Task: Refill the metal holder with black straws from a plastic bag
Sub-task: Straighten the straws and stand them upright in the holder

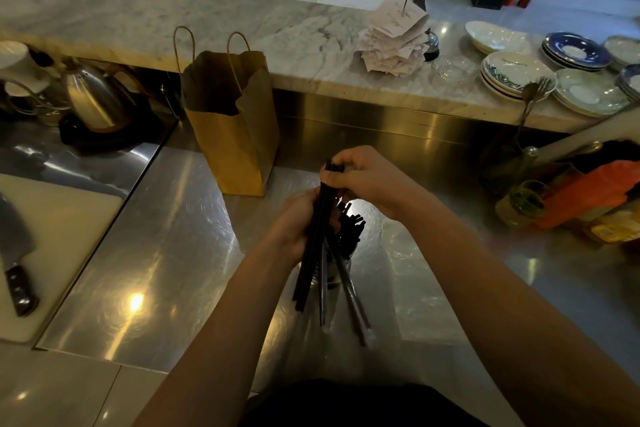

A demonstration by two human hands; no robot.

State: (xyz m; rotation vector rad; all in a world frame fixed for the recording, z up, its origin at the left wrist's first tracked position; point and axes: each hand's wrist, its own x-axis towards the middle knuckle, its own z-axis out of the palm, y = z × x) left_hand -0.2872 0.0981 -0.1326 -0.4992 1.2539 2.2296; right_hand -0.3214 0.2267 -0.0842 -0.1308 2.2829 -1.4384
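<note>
A bundle of long black straws point(311, 253) stands nearly upright over the steel counter, gripped by both hands. My left hand point(294, 222) wraps the bundle's middle from the left. My right hand point(367, 177) pinches the straws' top ends from above. Just behind the bundle, the metal holder point(341, 269) holds several black straws point(351, 225); most of its body is hidden. A clear plastic bag point(349, 329) hangs around the bundle's lower ends, with two loose straws slanting inside it.
A brown paper bag point(232, 128) stands behind my hands. A knife point(15, 260) lies on a white cutting board point(69, 218) at left, near a kettle point(93, 97). Stacked plates point(519, 76), a receipt spike point(394, 35) and orange packaging point(588, 194) fill the right side.
</note>
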